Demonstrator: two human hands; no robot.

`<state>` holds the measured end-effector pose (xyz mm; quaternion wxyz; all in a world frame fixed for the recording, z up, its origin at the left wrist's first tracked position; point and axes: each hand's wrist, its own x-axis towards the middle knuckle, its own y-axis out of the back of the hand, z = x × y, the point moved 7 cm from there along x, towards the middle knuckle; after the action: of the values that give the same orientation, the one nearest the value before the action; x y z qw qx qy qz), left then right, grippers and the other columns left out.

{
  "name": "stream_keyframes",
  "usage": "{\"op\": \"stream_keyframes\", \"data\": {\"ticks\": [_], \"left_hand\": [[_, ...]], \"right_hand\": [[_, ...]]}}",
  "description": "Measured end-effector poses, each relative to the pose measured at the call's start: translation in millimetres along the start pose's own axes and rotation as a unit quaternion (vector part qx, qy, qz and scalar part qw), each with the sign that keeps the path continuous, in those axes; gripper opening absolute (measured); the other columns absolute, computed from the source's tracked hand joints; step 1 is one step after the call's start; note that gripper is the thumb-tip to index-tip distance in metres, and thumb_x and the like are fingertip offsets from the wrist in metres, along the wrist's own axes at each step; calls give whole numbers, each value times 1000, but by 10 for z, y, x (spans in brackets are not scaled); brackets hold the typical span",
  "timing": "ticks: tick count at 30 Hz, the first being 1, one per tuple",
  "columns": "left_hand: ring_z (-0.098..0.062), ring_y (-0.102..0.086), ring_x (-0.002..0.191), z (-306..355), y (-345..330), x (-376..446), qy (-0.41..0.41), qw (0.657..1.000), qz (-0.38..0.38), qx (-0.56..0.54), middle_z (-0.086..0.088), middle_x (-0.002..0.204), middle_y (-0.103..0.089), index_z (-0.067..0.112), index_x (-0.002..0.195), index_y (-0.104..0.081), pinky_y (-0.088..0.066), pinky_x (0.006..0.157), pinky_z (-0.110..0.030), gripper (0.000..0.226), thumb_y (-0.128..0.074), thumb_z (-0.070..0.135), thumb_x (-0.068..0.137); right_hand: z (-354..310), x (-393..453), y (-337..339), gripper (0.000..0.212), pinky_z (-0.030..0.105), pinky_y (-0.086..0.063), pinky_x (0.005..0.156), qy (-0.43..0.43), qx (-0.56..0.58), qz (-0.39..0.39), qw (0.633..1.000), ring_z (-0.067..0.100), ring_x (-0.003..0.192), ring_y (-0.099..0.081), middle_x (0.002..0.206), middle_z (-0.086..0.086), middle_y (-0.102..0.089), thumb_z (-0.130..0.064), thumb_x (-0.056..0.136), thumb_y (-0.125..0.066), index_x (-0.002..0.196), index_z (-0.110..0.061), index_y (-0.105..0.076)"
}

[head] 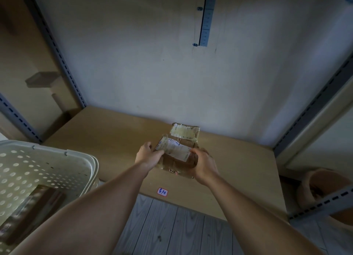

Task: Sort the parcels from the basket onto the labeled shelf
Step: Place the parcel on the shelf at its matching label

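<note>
Shelving fills most of the view: a wide tan shelf board (118,132) runs between slotted grey uprights against a pale wall, and a small handwritten label (162,192) sits on its front edge, just below the hands. At the board's left front corner stands a perforated white basket (57,170), with at least one more dark parcel (32,210) lying in its bottom. Over the middle of the board, nearer the front edge than the back, both hands hold a small brown taped cardboard parcel (178,159) bearing a white shipping slip; a second slip-covered packet (185,131) sits at its far side, and whether that is a separate item or part of the same bundle cannot be told. The left hand (147,155) has its fingers clenched on the parcel's left edge, and the right hand (204,165) wraps fingers around its right end. It is hard to tell whether the parcel already rests on the board. The step in hand looks like placing this parcel at its labeled spot; next would be lowering it flat, letting go with both hands, then reaching left to the basket.
</note>
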<state>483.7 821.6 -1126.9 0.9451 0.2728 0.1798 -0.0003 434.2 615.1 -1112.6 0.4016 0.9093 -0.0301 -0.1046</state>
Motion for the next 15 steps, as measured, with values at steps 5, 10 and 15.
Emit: {"op": "stream_keyframes", "data": {"ticks": [5,10,15], "left_hand": [[-26,-41,149,281,303,-314,-127,979,-11,162,-7,162,-43,11,157,-37,-34,117,-37,69,-60,34,97],[-23,-45,145,447,843,-846,-229,940,-16,252,-9,158,-47,6,154,-40,-33,113,-26,63,-61,28,98],[-5,-38,144,369,1687,-1479,-289,937,51,191,9,158,-44,17,156,-40,-31,117,-27,59,-58,28,101]], "right_hand": [[-352,-170,156,72,22,-47,93,80,-16,24,996,14,119,-62,136,-12,-54,-34,72,-83,138,-34,-53],[-920,-618,401,82,18,-36,97,165,20,23,986,9,133,-50,151,-14,-47,-37,77,-78,150,-32,-40],[-1497,-1045,467,86,0,-25,100,230,75,14,970,-11,129,-33,144,-30,-39,-32,80,-80,152,-37,-34]]}}
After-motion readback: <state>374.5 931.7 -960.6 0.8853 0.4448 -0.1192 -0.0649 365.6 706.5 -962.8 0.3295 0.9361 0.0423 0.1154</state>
